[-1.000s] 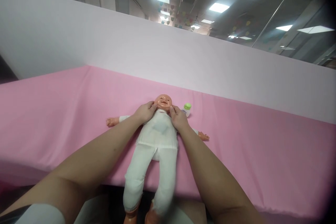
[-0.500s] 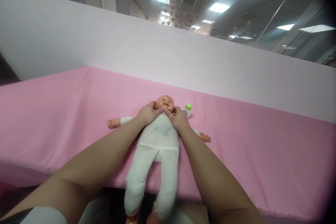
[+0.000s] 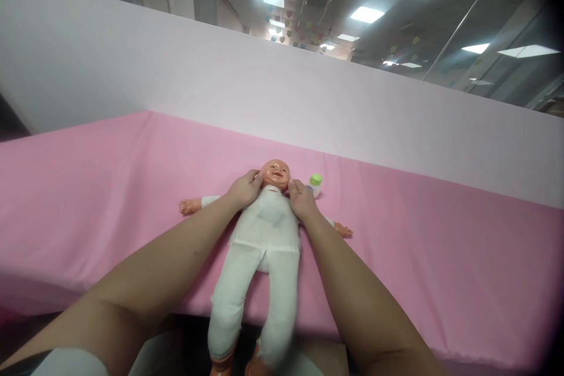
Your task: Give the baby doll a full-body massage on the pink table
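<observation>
A baby doll [image 3: 267, 229] in white cloth clothing lies on its back, face up, with both its arms spread outward. Its hard, shiny head [image 3: 276, 171] is cradled between my two hands. My left hand [image 3: 247, 189] is closed against the left side of the head, with the thumb by the cheek. Opposite it, my right hand [image 3: 302, 198] is curled against the jaw and cheek. Fingers under or behind the head are hidden. Just beyond my right hand stands a small bottle [image 3: 315, 183] with a green cap, partly covered by that hand.
A pink sheet [image 3: 396, 241] covers the table under the doll. The doll's lower legs reach past the front edge. Behind the table rises a white partition [image 3: 308, 94], with glass and ceiling lights above it.
My thumbs have moved apart, from under the doll's chin out to the sides of its face, baring the neck. The doll and bottle have stayed nearly in place.
</observation>
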`<action>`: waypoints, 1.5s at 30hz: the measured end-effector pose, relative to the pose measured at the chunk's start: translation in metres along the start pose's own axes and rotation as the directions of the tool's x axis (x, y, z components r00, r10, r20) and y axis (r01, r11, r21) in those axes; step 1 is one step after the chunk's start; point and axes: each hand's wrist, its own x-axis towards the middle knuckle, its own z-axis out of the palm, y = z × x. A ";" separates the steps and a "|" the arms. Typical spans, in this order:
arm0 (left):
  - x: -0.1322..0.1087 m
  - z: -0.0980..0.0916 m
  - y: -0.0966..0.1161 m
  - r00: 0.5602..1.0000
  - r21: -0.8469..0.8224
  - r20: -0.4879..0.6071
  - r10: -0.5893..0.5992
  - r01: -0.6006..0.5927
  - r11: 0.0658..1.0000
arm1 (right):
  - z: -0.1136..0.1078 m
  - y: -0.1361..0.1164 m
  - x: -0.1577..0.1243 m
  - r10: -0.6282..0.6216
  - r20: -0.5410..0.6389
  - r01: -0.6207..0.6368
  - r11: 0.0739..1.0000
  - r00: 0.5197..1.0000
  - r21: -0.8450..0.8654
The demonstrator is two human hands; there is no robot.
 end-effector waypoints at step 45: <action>-0.006 -0.005 0.009 0.997 -0.036 0.055 -0.046 0.048 0.998 | 0.000 -0.005 -0.001 0.055 0.030 -0.054 0.998 0.998 -0.025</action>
